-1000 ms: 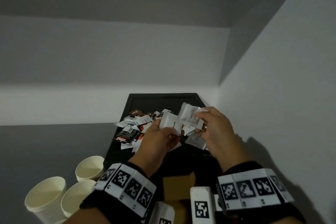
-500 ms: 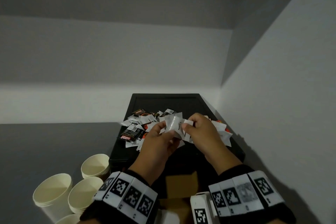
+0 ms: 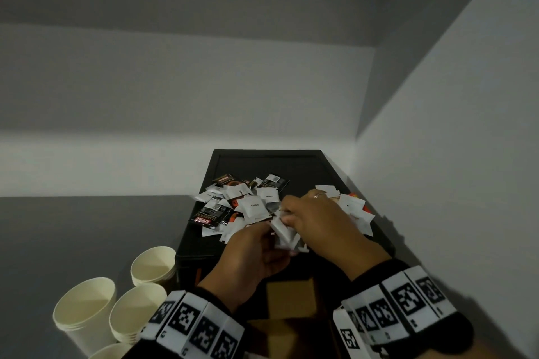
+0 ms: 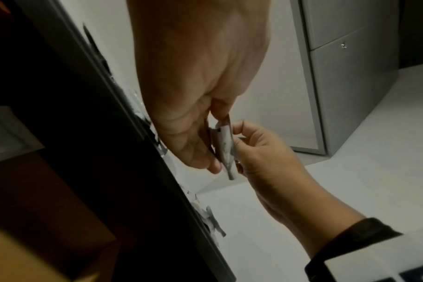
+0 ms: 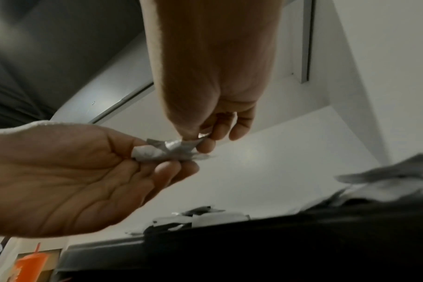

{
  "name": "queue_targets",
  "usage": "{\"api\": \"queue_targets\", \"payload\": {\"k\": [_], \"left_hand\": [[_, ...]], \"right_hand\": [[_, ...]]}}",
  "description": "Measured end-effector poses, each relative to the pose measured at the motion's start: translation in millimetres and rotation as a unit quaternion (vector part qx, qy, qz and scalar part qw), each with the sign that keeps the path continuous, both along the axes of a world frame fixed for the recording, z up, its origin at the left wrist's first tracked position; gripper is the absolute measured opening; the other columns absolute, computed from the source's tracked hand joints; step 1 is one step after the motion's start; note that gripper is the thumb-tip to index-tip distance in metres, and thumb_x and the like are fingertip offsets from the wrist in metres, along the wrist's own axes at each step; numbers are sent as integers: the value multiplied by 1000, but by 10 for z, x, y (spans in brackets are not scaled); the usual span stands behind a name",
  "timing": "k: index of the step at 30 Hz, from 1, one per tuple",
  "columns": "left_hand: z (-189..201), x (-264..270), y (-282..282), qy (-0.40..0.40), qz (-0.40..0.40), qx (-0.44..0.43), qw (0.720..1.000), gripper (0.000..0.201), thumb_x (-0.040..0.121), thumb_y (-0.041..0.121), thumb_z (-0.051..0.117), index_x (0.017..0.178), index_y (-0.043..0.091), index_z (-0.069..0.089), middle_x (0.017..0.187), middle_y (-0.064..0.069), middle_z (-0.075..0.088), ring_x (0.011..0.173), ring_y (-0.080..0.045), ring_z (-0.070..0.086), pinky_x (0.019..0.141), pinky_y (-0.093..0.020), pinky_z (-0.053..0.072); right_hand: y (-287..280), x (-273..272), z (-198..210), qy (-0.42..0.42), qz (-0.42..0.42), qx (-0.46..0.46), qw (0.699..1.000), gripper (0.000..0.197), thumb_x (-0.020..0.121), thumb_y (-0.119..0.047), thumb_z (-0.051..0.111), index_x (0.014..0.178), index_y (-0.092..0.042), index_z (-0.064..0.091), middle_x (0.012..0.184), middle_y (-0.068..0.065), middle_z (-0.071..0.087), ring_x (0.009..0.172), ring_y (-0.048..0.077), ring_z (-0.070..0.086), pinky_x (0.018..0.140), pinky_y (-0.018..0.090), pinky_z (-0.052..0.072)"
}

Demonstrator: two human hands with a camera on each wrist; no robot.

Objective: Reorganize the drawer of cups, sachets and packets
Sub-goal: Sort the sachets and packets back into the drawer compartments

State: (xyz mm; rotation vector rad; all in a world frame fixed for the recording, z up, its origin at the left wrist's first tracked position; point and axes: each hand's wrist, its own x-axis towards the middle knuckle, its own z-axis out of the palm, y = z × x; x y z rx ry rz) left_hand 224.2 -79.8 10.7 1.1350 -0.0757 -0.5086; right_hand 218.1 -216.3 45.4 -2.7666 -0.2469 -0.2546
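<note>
Many sachets (image 3: 250, 207) fill the black drawer (image 3: 267, 159).

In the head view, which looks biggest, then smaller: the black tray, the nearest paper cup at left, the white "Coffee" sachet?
1. Black tray, clearly the largest.
2. Nearest paper cup; nearness to the camera enlarges it.
3. White "Coffee" sachet, the smallest.

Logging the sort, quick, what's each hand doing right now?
Left hand: closed, pinching the small stack of white sachets.
Right hand: closed, pinching the same stack from the other side.
</note>
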Motion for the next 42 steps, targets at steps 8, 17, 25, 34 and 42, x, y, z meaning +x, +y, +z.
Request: {"api": "queue_targets", "payload": {"k": [8,17,25,34,42], "left_hand": [[-174,-58,109,7,-25,47,999,20,92,-1,49,100,9,65,89,-10,70,82,-22,64,68,-31,53],[-188,-76,69,9,21,72,997,50,82,-20,48,115,18,55,84,-11,59,73,-18,62,61,-31,52],[-109,-118,35,9,73,33,997,22,88,-20,39,80,1,41,73,-13,40,66,-21,42,63,-30,36],[-49,-259,-54,55,90,-122,987,27,95,-8,40,117,-24,44,90,-12,58,60,2,59,54,-5,42],[-39,-277,-17,107,49,-144,983,42,98,25,41,133,2,45,109,-24,64,93,-31,65,68,-41,53]], "right_hand": [[6,113,-47,18,8,58,998,6,92,-30,54,95,-25,55,95,-5,56,94,11,52,83,28,43],[-272,579,-258,94,-154,-168,969,47,93,-34,45,138,-20,42,145,8,36,135,28,29,111,47,18],[-200,610,-158,-4,-164,-21,986,26,97,-18,44,119,-9,56,117,12,59,109,27,56,93,36,40],[304,-226,-197,-115,-3,13,993,31,95,-17,48,125,-19,55,124,-2,50,112,11,45,88,16,34],[295,-419,-365,-1,65,245,967,31,87,-14,52,114,-8,64,118,0,61,104,9,54,93,25,46]]}}
